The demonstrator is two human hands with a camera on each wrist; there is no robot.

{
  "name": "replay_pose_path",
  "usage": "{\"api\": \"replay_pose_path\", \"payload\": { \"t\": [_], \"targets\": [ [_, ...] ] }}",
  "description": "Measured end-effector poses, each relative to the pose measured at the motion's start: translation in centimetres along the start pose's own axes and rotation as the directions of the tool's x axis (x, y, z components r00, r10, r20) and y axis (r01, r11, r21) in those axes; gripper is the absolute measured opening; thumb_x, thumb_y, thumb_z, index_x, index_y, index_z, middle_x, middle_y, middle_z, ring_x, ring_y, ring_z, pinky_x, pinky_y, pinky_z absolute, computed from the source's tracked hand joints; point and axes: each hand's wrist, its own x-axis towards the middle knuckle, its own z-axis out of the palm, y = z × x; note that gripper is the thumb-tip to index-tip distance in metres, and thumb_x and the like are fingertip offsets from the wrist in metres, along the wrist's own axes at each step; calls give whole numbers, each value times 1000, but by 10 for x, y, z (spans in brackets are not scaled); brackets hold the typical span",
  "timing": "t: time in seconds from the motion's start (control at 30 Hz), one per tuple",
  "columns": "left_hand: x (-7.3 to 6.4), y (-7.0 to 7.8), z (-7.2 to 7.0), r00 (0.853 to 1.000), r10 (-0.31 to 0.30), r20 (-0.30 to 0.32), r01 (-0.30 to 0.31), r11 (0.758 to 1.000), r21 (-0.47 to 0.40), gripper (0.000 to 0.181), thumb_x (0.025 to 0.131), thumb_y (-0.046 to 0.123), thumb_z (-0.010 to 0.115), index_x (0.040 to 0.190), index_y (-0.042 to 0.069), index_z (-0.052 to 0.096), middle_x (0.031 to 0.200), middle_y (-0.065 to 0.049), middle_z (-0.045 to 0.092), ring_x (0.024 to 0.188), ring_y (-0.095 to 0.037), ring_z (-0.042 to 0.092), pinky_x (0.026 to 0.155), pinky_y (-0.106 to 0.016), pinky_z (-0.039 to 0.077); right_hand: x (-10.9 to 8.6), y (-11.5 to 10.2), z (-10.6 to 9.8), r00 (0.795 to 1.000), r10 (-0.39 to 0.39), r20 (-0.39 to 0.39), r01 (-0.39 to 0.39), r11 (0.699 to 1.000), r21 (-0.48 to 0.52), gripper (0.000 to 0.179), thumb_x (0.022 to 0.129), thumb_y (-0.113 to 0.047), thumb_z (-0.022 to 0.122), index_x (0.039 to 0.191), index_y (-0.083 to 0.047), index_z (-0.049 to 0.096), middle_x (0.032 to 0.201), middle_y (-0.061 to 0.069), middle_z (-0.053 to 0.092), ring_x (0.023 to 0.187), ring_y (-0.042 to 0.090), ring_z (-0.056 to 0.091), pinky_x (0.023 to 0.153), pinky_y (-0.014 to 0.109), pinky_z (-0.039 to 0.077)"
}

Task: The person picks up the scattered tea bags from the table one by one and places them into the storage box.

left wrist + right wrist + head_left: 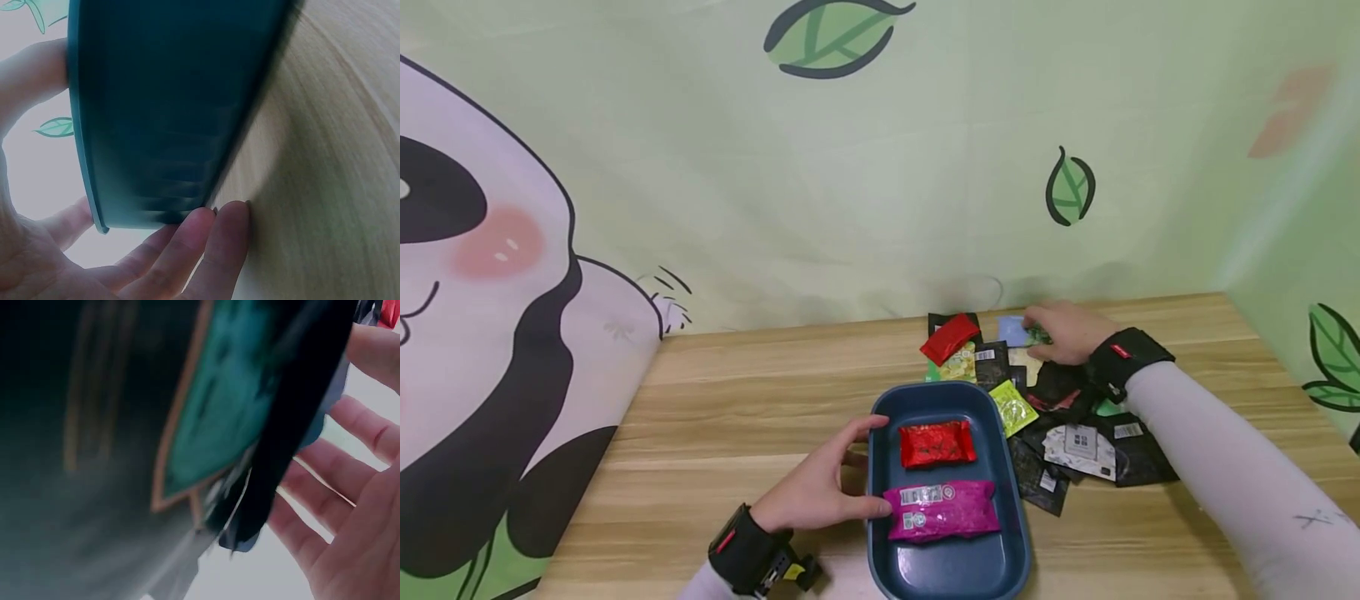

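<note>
A dark blue tray (953,573) holds a red packet (937,443) and a longer magenta packet (946,510). My left hand (820,487) grips the tray's left side, thumb and index fingertip at the rim. In the left wrist view the other fingers (187,250) lie against the outer wall near the tabletop. My right hand (1067,332) is at the back of a packet pile, pinching a small green patterned packet (1038,335). A light blue packet (1012,331) lies just left of it. In the right wrist view, a blurred black packet with a green panel (219,406) hides the fingertips.
The pile right of the tray includes a yellow-green packet (1013,408), a white packet (1079,451), a red packet (951,338) and several black packets (1142,454). A printed cloth backdrop (865,208) rises behind the wooden table (737,400).
</note>
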Motion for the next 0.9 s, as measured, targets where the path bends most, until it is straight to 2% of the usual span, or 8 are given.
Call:
{"api": "replay_pose_path", "payload": {
  "t": [0.33,0.47,0.7,0.9],
  "targets": [
    [-1,0,1,1000,1,7,-1,1000,-14,91,78,39,79,155,27,32,147,-7,44,123,-27,51,96,-47,49,-7,20,7,999,35,-5,-34,992,123,51,87,-37,71,124,-3,60,119,13,60,109,30,57,92,47,47],
    [-1,0,1,1000,0,5,0,1000,-13,92,78,40,80,155,28,32,147,-6,44,122,-26,51,96,-47,49,-12,22,3,998,56,5,-56,990,128,56,87,-38,71,129,-3,59,123,16,58,113,31,56,93,48,47],
    [1,-1,0,1000,10,-2,-10,1000,-5,93,77,41,80,155,27,32,147,-5,44,122,-25,51,97,-46,49,-23,14,-12,998,70,-6,-69,994,87,59,87,-39,71,134,-4,59,124,16,56,110,30,56,92,48,47],
    [1,-2,0,1000,5,-4,-5,1000,0,93,76,42,81,155,28,32,147,-4,45,123,-24,50,97,-44,49,-34,-5,-29,996,52,-74,-47,997,62,59,87,-43,70,133,-7,60,117,12,57,98,23,55,82,42,48]
  ]
}}
